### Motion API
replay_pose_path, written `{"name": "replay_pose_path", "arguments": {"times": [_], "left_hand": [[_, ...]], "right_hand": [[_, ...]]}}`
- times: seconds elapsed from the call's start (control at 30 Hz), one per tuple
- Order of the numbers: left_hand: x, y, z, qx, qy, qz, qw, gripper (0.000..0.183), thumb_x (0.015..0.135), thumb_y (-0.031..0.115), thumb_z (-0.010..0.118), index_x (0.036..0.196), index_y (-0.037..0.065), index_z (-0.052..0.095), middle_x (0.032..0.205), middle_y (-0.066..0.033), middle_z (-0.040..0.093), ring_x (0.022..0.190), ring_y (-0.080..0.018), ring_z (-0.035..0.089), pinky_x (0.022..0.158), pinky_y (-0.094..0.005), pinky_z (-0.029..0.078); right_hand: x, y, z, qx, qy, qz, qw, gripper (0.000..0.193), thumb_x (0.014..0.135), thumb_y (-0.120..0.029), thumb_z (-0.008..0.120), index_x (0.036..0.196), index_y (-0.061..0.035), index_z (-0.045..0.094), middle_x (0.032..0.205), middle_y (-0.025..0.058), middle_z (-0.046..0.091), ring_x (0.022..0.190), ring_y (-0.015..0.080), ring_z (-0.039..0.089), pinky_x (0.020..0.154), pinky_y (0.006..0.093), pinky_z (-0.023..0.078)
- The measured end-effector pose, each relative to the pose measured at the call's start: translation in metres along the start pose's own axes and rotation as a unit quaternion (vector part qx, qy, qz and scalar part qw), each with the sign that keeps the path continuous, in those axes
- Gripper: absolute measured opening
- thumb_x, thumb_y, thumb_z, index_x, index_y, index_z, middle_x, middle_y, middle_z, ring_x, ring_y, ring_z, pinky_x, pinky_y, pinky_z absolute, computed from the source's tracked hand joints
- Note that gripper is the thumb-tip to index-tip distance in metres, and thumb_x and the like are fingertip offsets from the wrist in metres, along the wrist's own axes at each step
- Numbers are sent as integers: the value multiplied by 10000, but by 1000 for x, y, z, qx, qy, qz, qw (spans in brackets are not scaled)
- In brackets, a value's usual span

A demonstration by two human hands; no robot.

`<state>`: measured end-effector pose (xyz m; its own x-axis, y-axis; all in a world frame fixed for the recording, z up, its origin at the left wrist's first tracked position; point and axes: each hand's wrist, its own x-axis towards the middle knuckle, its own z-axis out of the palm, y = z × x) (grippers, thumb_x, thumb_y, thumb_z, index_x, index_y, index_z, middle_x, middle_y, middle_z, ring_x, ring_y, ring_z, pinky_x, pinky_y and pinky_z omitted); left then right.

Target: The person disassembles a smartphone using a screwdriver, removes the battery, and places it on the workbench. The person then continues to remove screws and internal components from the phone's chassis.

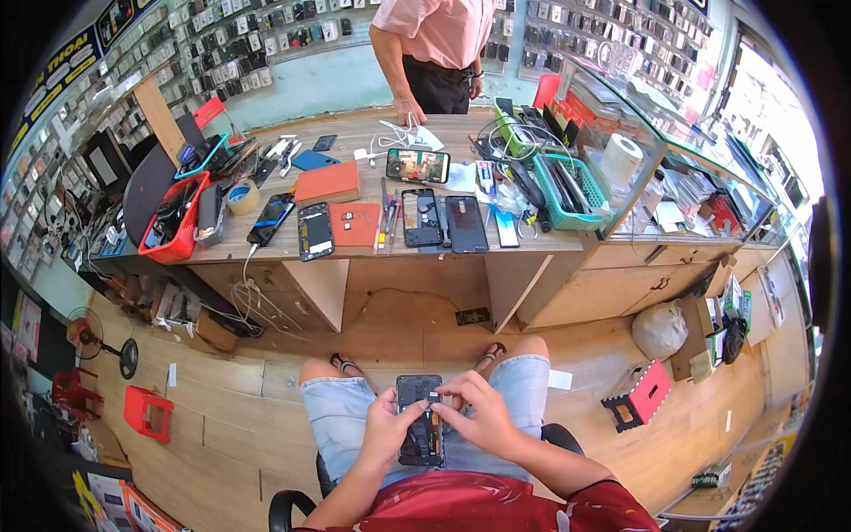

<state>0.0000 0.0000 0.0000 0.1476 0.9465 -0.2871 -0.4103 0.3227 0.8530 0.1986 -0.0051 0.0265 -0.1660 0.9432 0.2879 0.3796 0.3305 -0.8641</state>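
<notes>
Phone (421, 441), black, slim and rectangular, is being held over the light-blue denim shorts (516, 395) in the head view, well apart from the greyish wooden table (355, 137), and both hands are on it. Its left edge is gripped by the left hand (383, 427), fingers curled round, thumb laid across the middle. The upper right is being handled by the right hand (481, 418): thumb and forefinger are brought almost together, though whether anything tiny is pinched cannot be told.

And the opening-up looks done: the back is off, dark inner parts and a narrow orange strip (436, 434) are laid bare. Closing up is, it seems, left undone, as no cover is seen fitted. How much inside has been dealt with cannot be judged; the centre is partly hidden by the thumbs.

Over on the table, a black opened phone body (422, 222) is set beside a flat dark phone-shaped panel (467, 225); whether that panel belongs to the held phone cannot be told. Slim pen-shaped tools (391, 220) are laid just left.
</notes>
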Motion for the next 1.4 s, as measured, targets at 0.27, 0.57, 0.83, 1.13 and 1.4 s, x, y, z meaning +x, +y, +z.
{"name": "replay_pose_path", "arguments": {"times": [0.27,0.57,0.83,1.13,1.4], "left_hand": [[2,4,3,0,-7,8,1000,210,970,-3,760,1155,-10,662,1069,-81,767,898,-112,738,792,-297,629],[-1,2,1,5,-2,8,1000,210,966,-7,765,1152,-13,667,1062,-77,770,897,-102,730,801,-279,610],[-4,1,0,2,-1,4,1000,209,964,-7,766,1147,-16,666,1052,-77,770,889,-105,731,785,-281,613],[-1,0,-2,15,-4,6,1000,221,961,10,774,1153,-18,669,1057,-80,770,895,-109,731,793,-288,614],[-2,7,2,41,-15,3,999,239,959,-7,764,1182,2,679,1072,-65,775,933,-110,726,835,-287,604]], "right_hand": [[1,10,7,79,10,84,993,314,922,-114,869,1126,-5,656,974,74,683,745,117,643,685,278,559],[-5,21,15,208,0,164,964,329,953,-113,853,1138,13,611,920,33,690,775,58,633,680,244,550],[-5,17,14,203,-13,178,963,331,951,-116,855,1130,15,609,920,23,682,780,52,619,691,235,547],[-5,19,14,201,-19,171,964,330,955,-121,853,1133,9,607,916,19,678,779,51,621,690,239,547],[-3,18,13,175,-10,177,969,328,948,-136,861,1105,12,615,886,42,705,778,70,651,700,253,566]]}}
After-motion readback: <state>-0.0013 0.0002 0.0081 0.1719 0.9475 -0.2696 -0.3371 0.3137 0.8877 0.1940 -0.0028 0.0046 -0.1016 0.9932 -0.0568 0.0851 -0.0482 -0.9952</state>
